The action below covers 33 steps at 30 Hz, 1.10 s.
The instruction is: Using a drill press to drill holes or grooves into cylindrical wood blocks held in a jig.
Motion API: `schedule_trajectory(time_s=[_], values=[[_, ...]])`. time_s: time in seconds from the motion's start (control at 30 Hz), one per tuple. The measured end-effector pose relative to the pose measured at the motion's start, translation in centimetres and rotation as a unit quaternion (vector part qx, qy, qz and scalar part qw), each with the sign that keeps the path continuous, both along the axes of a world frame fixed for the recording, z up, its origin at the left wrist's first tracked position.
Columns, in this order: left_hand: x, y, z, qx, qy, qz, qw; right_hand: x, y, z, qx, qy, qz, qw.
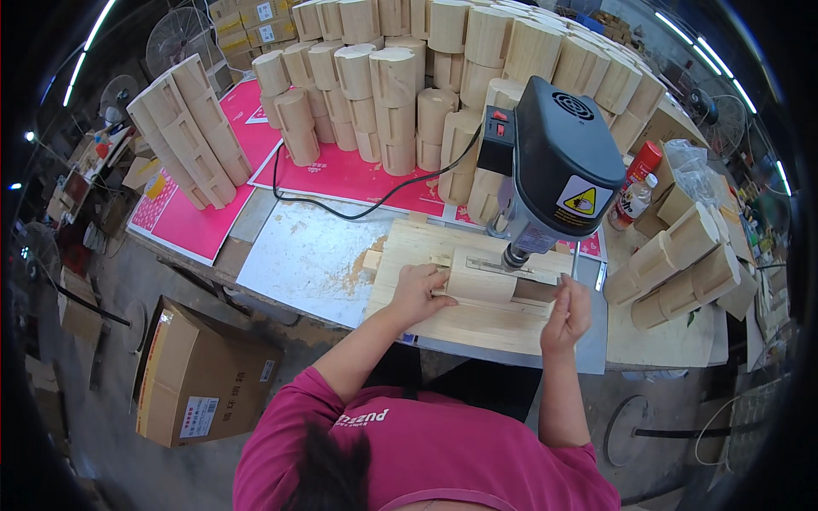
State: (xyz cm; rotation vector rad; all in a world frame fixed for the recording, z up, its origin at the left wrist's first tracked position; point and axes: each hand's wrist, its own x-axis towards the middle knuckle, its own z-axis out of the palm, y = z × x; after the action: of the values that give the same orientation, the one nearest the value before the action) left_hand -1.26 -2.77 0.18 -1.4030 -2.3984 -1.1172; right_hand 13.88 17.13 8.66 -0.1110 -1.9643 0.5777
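A rounded pale wooden block [482, 277] lies on its side on a wooden board jig [409, 238], with a slotted metal strip along its top. My left hand [419, 296] grips the block's left end, thumb toward me and fingers over the far side. Above the block stands a black bench drill press [562, 162]; its chuck [514, 257] points down at the slotted strip, and I cannot tell whether the bit touches. My right hand [567, 315] is closed around the lower end of the drill press's thin metal lever [576, 257], right of the block.
Stacked wooden cylinders [394, 111] crowd the table's back on pink sheets [341, 180]. More pieces stand at left [187, 132] and right [682, 255]. A black cable [366, 213] crosses the tabletop. A bottle [632, 203] and red can [643, 162] stand near the drill press. A cardboard box [204, 366] sits on the floor.
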Motion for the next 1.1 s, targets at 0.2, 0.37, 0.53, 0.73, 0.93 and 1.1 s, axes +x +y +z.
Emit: schedule_trajectory(time_s=[0.2,0.37,0.53,0.73,0.93,1.1], values=[[0.3,-0.1,0.0,-0.012,0.001,0.005,1.000,-0.4,0.3,-0.5,0.009,0.047,0.021,0.999],[0.4,-0.1,0.0,-0.013,-0.027,0.018,0.999,0.5,1.3,6.9,0.060,0.035,0.007,0.998],[1.1,1.6,0.6,-0.029,0.001,0.033,0.999,-6.2,4.3,15.8,-0.053,-0.099,-0.079,0.990],[1.5,3.6,0.2,-0.008,-0.005,0.001,1.000,-8.9,7.5,15.0,0.001,-0.046,-0.091,0.995],[1.8,3.2,0.5,-0.016,-0.021,-0.001,1.000,-2.8,2.7,13.9,-0.024,-0.054,-0.043,0.997],[2.0,3.3,0.6,-0.010,-0.026,0.000,1.000,1.0,-0.1,8.8,-0.031,-0.039,-0.016,0.999]])
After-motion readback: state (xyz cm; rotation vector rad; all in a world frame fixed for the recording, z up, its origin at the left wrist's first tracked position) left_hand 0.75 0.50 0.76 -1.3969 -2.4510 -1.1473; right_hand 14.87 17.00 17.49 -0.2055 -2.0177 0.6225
